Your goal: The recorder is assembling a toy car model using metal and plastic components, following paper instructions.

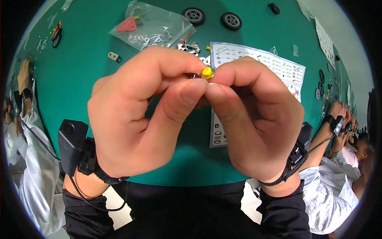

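My left hand (139, 103) and my right hand (258, 111) meet over the table with their thumb tips side by side. Between the fingertips shows a small yellow plastic piece (207, 73) with a round end, next to my right index finger and thumb. A thin shiny bit (194, 77) sticks up by my left thumb; what it belongs to is hidden behind the fingers. My right fingertips pinch the yellow piece. The fingers of my left hand are pressed together too, and what they grip is mostly covered.
On the green table (187, 169) lie an instruction sheet (258, 53), a clear plastic bag (153, 30) of parts, two black wheels (193, 16), loose metal parts (190, 47) and a small metal plate (113, 56). Other people's arms (24, 77) rest at both sides.
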{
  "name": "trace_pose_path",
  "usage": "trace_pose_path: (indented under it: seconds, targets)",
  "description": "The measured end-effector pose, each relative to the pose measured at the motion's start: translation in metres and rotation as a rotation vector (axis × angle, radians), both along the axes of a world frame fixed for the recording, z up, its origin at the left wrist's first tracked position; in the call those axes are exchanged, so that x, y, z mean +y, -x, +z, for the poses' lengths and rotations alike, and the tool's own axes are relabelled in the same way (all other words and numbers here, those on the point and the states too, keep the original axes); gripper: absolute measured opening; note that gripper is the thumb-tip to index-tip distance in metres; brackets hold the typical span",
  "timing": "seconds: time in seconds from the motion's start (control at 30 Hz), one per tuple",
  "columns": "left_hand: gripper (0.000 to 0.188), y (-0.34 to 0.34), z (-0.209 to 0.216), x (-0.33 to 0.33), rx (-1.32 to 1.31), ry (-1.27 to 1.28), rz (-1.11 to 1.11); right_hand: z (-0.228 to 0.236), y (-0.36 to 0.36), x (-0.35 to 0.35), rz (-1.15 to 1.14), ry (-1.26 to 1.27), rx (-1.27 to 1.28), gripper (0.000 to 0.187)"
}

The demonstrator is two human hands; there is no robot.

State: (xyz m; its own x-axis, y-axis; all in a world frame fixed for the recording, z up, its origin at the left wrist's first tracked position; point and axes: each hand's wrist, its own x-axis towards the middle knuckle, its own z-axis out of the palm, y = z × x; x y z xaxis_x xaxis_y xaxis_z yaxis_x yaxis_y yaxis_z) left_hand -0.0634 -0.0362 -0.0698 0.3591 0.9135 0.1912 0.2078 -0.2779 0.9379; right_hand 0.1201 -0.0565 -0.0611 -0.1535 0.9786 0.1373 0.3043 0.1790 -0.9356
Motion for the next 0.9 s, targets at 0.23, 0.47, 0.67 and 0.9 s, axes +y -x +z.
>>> trace_pose_path:
  seconds: [0.23, 0.47, 0.67, 0.9]
  targets:
    - [0.022, 0.004, -0.002, -0.002, 0.087, -0.187, 0.014, -0.003, 0.007, -0.002, -0.013, 0.123, 0.202, 0.015]
    - [0.019, 0.009, -0.004, 0.002, 0.152, -0.351, -0.001, -0.004, 0.011, -0.004, -0.012, 0.186, 0.284, 0.016]
    - [0.017, 0.010, -0.006, 0.005, 0.202, -0.508, -0.005, 0.000, 0.013, -0.005, -0.013, 0.246, 0.326, 0.016]
    - [0.016, 0.012, -0.007, 0.009, 0.235, -0.579, -0.022, 0.000, 0.010, -0.004, 0.015, 0.290, 0.333, 0.017]
